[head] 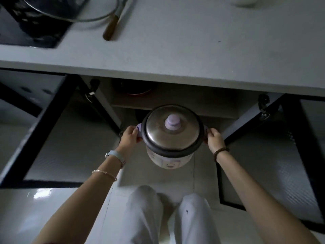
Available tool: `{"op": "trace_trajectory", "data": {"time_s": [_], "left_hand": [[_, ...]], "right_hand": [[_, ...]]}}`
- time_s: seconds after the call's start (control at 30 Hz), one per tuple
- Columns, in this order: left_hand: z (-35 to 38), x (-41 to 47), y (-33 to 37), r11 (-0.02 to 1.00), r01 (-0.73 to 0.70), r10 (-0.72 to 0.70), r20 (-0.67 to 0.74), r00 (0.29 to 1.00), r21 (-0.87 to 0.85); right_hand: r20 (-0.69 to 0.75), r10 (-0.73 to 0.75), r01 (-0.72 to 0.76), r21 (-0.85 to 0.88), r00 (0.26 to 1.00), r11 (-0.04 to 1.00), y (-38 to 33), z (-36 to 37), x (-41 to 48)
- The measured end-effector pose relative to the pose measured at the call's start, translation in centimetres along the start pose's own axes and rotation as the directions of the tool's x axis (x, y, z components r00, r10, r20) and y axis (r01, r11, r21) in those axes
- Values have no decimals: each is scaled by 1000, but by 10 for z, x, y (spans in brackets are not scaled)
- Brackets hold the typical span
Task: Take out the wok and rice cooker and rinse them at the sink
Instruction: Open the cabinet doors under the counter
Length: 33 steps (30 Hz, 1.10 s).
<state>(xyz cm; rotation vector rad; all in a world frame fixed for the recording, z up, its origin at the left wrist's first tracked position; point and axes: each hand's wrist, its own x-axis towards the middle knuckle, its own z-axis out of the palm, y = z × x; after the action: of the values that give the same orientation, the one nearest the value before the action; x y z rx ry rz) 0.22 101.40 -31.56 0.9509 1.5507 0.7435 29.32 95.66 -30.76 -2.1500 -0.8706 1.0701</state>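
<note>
Setting: kitchen counter point(175, 55) above an open cabinet point(123, 101).
Rice cooker point(171, 136): below the counter edge, lid on, between both hands.
Left hand point(129, 136): gripping the cooker's left handle.
Right hand point(214, 138): gripping its right handle.
Wok point(61, 9): on the counter's far left.

Pretty dim kitchen: pale grey worktop point(193, 50) across the top, black hob point(40, 37) upper left, two black-framed cabinet doors point(58, 143) open below, glossy white floor point(35, 217) lower left.
</note>
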Motion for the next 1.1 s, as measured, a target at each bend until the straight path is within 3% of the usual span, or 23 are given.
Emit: {"op": "trace_trajectory", "data": {"time_s": [0.23, 0.5, 0.73, 1.1], "left_hand": [[-40, -104, 68, 999, 31, -30, -24, 999, 33], [-57, -166, 163, 995, -97, 94, -90, 992, -34], [-49, -161, 244, 972, -226, 216, -132, 967, -59], [-21, -80, 345, 955, -296, 297, -101, 950, 23]], "right_hand": [[27, -22, 21, 32, 999, 999, -53, -51, -93], [-35, -192, 194, 113, 981, 974, -142, -118, -133], [-91, -338, 347, 112, 937, 931, -212, -164, -118], [-188, -331, 347, 60, 925, 936, -292, -192, -48]]}}
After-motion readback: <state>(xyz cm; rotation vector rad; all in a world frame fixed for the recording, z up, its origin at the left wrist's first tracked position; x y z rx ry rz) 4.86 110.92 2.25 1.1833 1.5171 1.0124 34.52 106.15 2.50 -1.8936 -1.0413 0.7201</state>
